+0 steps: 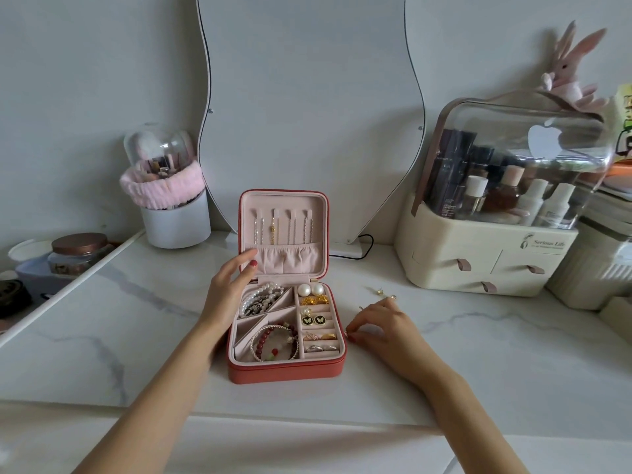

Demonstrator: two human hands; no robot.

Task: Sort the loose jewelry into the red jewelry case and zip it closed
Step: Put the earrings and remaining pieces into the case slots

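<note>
i steady the lid with my flat left hand; my right hand curls beside the red jewelry case, whether holding anything i cannot tell; tiny, slippery earrings need fingertip pinching.

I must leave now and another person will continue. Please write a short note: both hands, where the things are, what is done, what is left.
Left hand: open, fingers resting on the raised lid of the red jewelry case.
Right hand: on the table beside the case, fingertips pinching something small.
Done: bracelets, rings and earrings lie in the compartments.
Left: small gold earrings still on the table; then close and zip.
</note>
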